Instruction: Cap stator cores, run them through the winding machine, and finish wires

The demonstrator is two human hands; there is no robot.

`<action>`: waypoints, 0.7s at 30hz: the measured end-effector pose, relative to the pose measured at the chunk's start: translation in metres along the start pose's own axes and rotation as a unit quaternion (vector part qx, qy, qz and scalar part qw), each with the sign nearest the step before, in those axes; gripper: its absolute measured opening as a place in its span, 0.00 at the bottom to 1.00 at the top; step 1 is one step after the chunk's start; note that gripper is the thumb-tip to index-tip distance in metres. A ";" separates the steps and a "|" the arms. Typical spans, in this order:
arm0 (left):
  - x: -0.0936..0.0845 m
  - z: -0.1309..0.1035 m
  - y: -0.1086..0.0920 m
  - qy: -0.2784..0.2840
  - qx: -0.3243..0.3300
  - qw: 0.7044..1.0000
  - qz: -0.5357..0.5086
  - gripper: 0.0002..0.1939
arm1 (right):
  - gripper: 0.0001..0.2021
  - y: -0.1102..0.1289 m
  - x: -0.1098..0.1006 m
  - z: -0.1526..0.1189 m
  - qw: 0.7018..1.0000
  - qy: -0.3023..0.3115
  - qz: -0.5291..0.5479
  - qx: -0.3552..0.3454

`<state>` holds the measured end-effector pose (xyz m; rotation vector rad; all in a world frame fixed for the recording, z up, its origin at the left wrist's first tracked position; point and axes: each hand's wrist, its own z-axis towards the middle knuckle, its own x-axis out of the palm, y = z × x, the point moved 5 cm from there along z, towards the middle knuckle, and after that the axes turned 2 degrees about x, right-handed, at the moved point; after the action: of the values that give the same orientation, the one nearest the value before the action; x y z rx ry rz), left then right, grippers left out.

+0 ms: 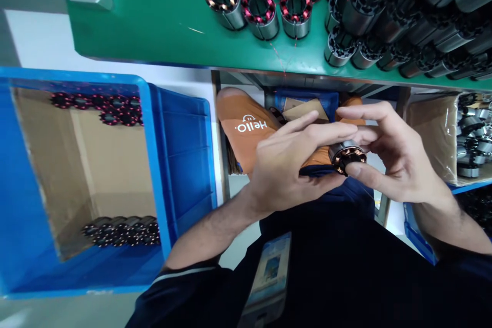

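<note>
Between my two hands, above my lap, is a motor stator (348,156) with copper-coloured windings showing on its near end. My left hand (294,156) has its thumb and fingers around the stator's left side. My right hand (392,148) grips it from the right, thumb on the wound end. On the green bench (154,31) beyond stand a copper-wound stator (225,2) and two red-wound ones, a left one (261,13) and a right one (295,10), with loose thin wires trailing from them.
Several unwound stator cores (340,46) crowd the bench's right side, some stacked. At left a blue crate (148,164) lined with cardboard holds rows of wound stators. A plastic-lined box (434,133) of metal parts stands at right. The bench edge (246,67) runs just beyond my hands.
</note>
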<state>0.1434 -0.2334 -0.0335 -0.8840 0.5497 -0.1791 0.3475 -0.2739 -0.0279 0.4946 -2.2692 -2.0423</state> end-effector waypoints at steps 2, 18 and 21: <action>0.000 0.002 -0.002 -0.010 0.003 1.000 0.027 0.24 | 0.33 0.007 -0.003 0.002 0.999 -0.025 -0.023 -0.024; -0.005 0.014 0.004 -0.148 0.013 0.987 0.065 0.14 | 0.14 -0.002 0.007 -0.007 0.956 -0.257 -0.025 -0.139; 0.001 0.006 0.015 -0.138 0.005 0.990 0.043 0.19 | 0.06 -0.001 0.009 -0.009 0.958 -0.259 -0.058 -0.105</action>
<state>0.1459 -0.2202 -0.0418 -0.8565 0.3279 0.0189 0.3419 -0.2851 -0.0290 0.0790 -2.2606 -2.6971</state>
